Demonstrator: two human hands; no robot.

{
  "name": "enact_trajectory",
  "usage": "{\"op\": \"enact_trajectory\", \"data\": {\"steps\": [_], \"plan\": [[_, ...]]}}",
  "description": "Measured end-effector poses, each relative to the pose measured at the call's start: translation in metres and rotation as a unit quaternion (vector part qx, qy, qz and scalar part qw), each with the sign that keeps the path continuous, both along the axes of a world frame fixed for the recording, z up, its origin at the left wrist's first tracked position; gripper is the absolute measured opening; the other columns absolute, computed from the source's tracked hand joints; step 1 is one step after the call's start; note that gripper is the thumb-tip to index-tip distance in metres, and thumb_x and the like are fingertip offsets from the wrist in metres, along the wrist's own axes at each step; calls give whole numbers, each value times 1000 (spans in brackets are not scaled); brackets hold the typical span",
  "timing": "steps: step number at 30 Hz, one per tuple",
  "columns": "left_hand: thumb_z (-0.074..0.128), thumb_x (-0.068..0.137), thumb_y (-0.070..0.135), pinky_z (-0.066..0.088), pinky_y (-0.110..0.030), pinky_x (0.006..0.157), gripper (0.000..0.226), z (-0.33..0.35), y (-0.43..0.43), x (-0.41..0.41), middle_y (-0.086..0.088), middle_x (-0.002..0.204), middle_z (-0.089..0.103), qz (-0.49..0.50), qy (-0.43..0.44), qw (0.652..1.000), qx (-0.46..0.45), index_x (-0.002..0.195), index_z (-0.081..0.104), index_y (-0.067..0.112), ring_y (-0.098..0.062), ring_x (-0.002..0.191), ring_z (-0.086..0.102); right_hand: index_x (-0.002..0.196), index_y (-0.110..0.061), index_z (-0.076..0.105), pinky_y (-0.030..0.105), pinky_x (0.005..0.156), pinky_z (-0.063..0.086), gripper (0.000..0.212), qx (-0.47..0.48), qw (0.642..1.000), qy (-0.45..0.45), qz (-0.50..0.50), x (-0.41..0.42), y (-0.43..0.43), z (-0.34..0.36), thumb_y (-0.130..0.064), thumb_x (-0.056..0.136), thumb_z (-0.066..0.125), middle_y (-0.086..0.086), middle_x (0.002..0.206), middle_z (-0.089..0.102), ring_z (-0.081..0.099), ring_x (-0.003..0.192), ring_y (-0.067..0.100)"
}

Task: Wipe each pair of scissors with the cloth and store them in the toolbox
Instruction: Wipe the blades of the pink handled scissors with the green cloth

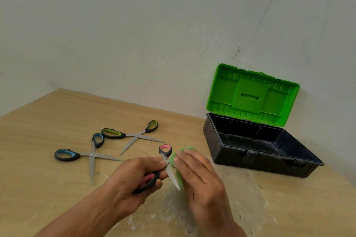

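My left hand (pixel 134 175) grips the pink-handled scissors (pixel 165 151) by the lower handle, blades spread open above the table. My right hand (pixel 196 175) holds a green cloth (pixel 178 161) against one blade; most of the cloth is hidden under the fingers. Blue-handled scissors (pixel 90 154) lie open on the table to the left. Green-handled scissors (pixel 134 134) lie open behind them. The toolbox (pixel 217 148), black with a raised green lid (pixel 252 95), stands open at the right.
The wooden table (pixel 48 125) reaches a pale wall at the back. White dust or scuff marks cover the table surface around and below my hands. The toolbox's black tub shows no scissors inside.
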State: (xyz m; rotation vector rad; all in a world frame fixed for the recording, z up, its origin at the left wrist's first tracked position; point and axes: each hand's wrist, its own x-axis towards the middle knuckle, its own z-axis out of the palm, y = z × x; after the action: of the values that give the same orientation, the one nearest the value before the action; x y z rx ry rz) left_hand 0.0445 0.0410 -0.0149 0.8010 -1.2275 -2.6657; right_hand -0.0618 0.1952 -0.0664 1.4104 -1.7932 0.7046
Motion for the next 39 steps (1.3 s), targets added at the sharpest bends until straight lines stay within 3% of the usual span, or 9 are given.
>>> {"op": "enact_trajectory", "data": {"steps": [3,6,8,19,23,29,32,36,39], "plan": [[64,85,-5,52,-20,42,10,1,0,1,-14,66,65,2,-8,1000,21,92,71,-6,-16,53,59,127,-2,69,36,103,54,34,-27,999,-19,-17,-3,1,3,-8,94,62,11,132,68,60,128,26],[63,87,-4,53,-19,41,13,3,-1,1,-16,70,67,-5,-9,999,45,95,72,-8,-16,55,60,128,-2,68,34,105,53,34,7,999,25,20,2,-3,-3,-7,94,63,11,134,67,58,131,26],[63,87,-4,53,-19,41,12,3,-1,1,-16,69,66,-2,-12,998,54,94,71,-8,-16,55,60,127,-4,69,35,103,54,35,-9,1000,-10,5,-4,-2,0,-8,93,65,9,133,68,59,130,25],[65,86,-5,54,-22,42,9,7,-4,4,-16,65,66,-5,-17,998,52,92,71,-9,-16,51,62,125,-3,70,32,106,52,33,-10,1000,-1,-3,0,-5,1,-7,94,61,11,131,69,61,127,25],[67,86,-5,53,-30,52,10,4,-1,4,-18,70,72,28,-7,993,-111,96,70,-5,-19,55,65,125,-6,71,34,105,53,32,-33,997,-63,-34,-3,-5,2,-9,95,62,7,129,70,61,128,21],[71,86,-1,52,-29,52,17,-2,2,6,-13,61,70,70,36,947,-311,101,69,7,-27,58,66,123,-7,73,31,102,54,35,-27,998,-49,-5,1,-5,0,-3,88,76,7,128,71,63,124,20],[71,88,3,55,-31,55,17,-2,4,8,-9,60,70,70,44,924,-373,100,69,14,-23,56,69,124,-5,72,29,103,53,32,-30,999,-39,-6,2,-5,3,-8,92,68,9,128,71,62,124,21],[71,88,6,56,-36,59,16,-2,4,9,-8,62,71,67,45,907,-414,102,70,14,-21,54,68,123,-5,72,28,102,54,35,-18,999,-41,-2,4,-4,4,-4,88,77,9,126,71,63,122,21],[71,89,7,56,-35,58,17,-4,3,9,-9,65,73,56,45,905,-420,104,70,14,-23,52,66,121,-6,74,29,106,50,33,-57,993,-79,-67,-8,5,13,-26,102,54,8,124,72,65,119,23]]}}
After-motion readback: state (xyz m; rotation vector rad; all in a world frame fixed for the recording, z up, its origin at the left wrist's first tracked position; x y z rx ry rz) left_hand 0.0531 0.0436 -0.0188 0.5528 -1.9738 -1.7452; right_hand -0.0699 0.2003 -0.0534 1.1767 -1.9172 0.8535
